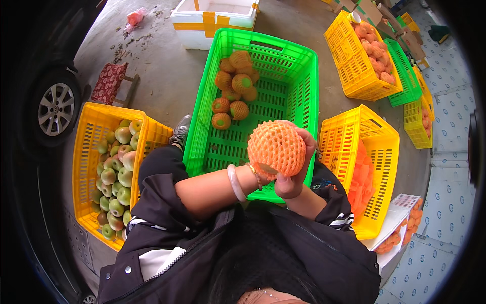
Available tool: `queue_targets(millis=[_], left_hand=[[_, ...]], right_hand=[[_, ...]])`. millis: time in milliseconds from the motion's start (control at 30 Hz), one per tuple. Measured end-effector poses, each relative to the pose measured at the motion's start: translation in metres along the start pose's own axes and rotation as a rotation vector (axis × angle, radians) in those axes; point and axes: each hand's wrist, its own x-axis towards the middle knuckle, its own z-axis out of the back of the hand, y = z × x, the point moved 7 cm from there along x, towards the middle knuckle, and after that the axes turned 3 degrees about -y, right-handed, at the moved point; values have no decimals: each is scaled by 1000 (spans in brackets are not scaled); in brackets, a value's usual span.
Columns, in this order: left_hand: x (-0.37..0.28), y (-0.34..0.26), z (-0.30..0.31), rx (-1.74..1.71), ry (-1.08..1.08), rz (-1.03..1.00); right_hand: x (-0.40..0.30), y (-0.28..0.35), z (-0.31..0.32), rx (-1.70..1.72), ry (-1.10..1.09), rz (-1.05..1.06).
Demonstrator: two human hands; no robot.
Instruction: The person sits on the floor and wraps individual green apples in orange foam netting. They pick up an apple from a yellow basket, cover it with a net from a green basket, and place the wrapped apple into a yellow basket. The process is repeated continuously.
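Observation:
An apple-sized fruit in an orange foam net (276,149) is held up over the near part of a green plastic crate (312,72). My right hand (300,178) grips its right side, thumb at the lower edge. My left hand (259,175), below a pale bangle and a beaded bracelet, reaches behind the fruit; its fingers are mostly hidden, so its hold cannot be made out. Several netted fruits (241,83) lie at the crate's far left. Bare green-red apples (123,177) fill much of a yellow crate (78,171) at left.
Orange foam nets (360,182) lie in a yellow crate (393,152) at right. Beyond stand a crate of netted fruit (374,53) and a white foam box (193,38). A cushioned stool (110,83) and a parked car's wheel (56,109) are at left.

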Motion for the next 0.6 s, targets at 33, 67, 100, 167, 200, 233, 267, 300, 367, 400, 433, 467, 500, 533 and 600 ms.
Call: queue_targets(millis=[33, 67, 100, 167, 200, 233, 267, 300, 367, 400, 433, 467, 500, 533, 600], left_hand=[[0, 3, -2, -70, -14, 33], [-1, 3, -1, -129, -28, 61], [-1, 2, 1, -189, -49, 94], [1, 5, 0, -330, -92, 166], [1, 6, 1, -395, -114, 208], [3, 8, 0, -458, -137, 253], [6, 10, 2, -490, -154, 312], [9, 14, 7, -489, -166, 404], [20, 11, 22, -417, -124, 647], [24, 8, 30, -379, -102, 765], [35, -29, 29, -482, -130, 655], [41, -69, 18, -653, -32, 560], [42, -111, 8, -818, 61, 459], [35, -142, -7, -992, 169, 387], [14, -196, -32, -1106, 448, 201]], right_hand=[[-1, -1, 0, 32, -4, -13], [-1, -1, -1, 63, -7, -26], [-2, -3, -1, 69, -40, -65], [-2, -5, 0, 82, -104, -143], [-1, -5, 1, 91, -121, -162], [1, -4, 5, 101, -137, -180], [4, -2, 9, 111, -151, -199], [9, -4, 13, 305, -134, -250], [23, -1, 27, 676, -106, -349], [28, 2, 44, 625, -186, -353], [32, 7, 58, 561, -272, -349], [33, 5, 71, 668, -466, -367], [35, 4, 70, 711, -520, -404], [36, 4, 70, 749, -583, -440], [34, 0, 81, 732, -509, -472]])
